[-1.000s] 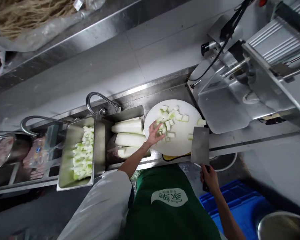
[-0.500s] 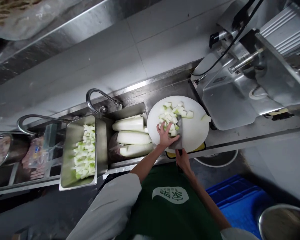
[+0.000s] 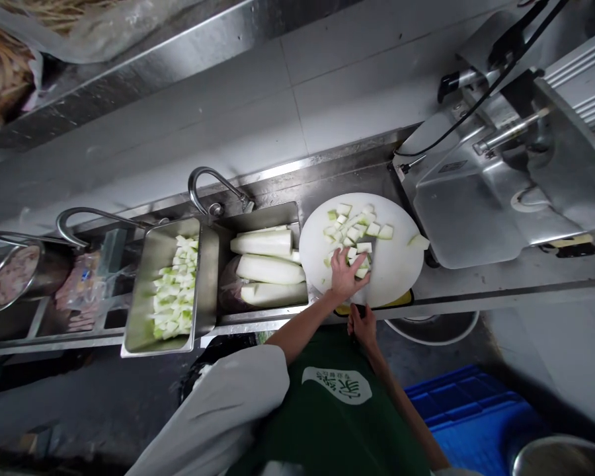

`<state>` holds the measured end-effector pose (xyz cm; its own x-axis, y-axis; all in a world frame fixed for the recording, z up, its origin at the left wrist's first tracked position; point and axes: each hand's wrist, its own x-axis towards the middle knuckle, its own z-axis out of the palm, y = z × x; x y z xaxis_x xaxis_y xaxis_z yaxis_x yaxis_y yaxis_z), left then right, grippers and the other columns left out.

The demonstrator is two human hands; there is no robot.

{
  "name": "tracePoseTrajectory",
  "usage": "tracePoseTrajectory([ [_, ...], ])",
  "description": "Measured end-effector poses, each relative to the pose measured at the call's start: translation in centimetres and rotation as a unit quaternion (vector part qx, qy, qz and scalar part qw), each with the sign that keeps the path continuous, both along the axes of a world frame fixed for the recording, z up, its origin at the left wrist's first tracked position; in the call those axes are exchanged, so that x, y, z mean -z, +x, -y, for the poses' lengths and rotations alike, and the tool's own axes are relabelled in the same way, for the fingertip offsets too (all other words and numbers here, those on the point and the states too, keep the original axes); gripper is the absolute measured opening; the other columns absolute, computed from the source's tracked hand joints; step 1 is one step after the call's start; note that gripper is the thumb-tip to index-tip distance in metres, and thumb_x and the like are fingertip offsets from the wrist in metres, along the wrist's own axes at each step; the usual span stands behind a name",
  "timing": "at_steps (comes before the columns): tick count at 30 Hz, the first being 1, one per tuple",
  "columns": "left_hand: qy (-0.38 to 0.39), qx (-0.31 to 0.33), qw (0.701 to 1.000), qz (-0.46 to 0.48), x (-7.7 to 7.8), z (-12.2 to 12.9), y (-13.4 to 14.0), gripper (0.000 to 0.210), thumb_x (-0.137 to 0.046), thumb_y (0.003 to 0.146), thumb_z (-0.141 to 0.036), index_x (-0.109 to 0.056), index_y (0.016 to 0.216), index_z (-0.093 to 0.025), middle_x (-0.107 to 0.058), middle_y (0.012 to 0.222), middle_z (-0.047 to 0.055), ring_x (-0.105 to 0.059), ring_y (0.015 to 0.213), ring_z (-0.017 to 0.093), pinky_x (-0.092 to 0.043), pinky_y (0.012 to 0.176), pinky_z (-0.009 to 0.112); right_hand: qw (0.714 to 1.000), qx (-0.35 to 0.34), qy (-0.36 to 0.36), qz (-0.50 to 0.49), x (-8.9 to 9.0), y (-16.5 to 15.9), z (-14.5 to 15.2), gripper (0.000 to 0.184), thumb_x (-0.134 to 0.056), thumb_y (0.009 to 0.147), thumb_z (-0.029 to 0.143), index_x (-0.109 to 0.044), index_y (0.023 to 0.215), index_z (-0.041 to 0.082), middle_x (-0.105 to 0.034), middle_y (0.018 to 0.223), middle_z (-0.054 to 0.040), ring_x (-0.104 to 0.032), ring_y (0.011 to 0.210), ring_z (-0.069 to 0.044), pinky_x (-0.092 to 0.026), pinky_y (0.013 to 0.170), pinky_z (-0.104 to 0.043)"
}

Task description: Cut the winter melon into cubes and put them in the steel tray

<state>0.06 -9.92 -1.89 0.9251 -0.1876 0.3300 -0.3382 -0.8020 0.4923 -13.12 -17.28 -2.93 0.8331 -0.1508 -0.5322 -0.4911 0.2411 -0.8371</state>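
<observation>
I see my left hand [image 3: 346, 279], loosely spread, against pale cubes [image 3: 363, 248] on the white board [image 3: 396, 264]; my right hand [image 3: 363, 326], just below it, wrapped round the cleaver handle [image 3: 361, 309]; long pale vegetables [image 3: 270, 269], left of both

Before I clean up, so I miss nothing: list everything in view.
Cutting board: one, white, right of sink
Cut pieces: many, pale green, on board
Knife: one, dark handle, board's near edge
Mat: one, yellow, under board
Peeled vegetables: at least three, whitish, in sink
Pan: one, silver, left of sink
Diced pieces: many, pale green, in pan
Taps: three, silver, along wall
Pot: one, silver, far left
Packages: unclear count, pinkish, beside pot
Machine: one, silver, right
Shelf: one, silver, upper left
Bags: some, translucent, on shelf
Crate: one, blue, floor
Vessels: two, silver, low right
Apron: one, green, torso
Left hand: one, bare, on cut pieces
Right hand: one, bare, on knife handle
</observation>
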Motion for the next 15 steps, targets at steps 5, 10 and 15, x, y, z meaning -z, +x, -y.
tracePoseTrajectory([
  [5, -0.004, 0.045, 0.998, 0.043, -1.5, 1.4, -0.1, 0.054, -0.071, 0.085, -0.047, -0.063, 0.136, -0.032, -0.041, 0.143, 0.013, -0.029, 0.139, 0.040, -0.034, 0.114, 0.058, 0.999, 0.033, 0.010, 0.012, -0.8, -0.6, 0.4, 0.054, -0.070, 0.078, 0.070, -0.039, 0.081, 0.026, -0.046, 0.048, 0.0120, -0.040, 0.030, -0.008, -0.034, 0.028, -0.021],
  [10, -0.043, 0.028, 0.995, 0.089, -4.1, 1.1, -0.4, 0.053, -0.074, 0.083, -0.049, -0.066, 0.132, -0.030, -0.040, 0.143, 0.012, -0.029, 0.141, 0.038, -0.035, 0.116, 0.055, 0.997, 0.016, -0.056, 0.048, -2.8, -0.5, 0.8, 0.050, -0.066, 0.082, 0.069, -0.043, 0.080, 0.024, -0.049, 0.048, 0.0094, -0.043, 0.031, -0.009, -0.034, 0.030, -0.021],
  [15, -0.062, -0.034, 0.992, 0.104, -7.8, -3.2, -0.6, 0.050, -0.074, 0.083, -0.046, -0.065, 0.130, -0.032, -0.040, 0.142, 0.011, -0.029, 0.143, 0.038, -0.035, 0.116, 0.058, 0.991, -0.056, -0.089, 0.083, -5.6, 0.5, -1.6, 0.047, -0.063, 0.085, 0.068, -0.046, 0.084, 0.024, -0.047, 0.045, 0.0096, -0.043, 0.032, -0.010, -0.037, 0.033, -0.023],
])
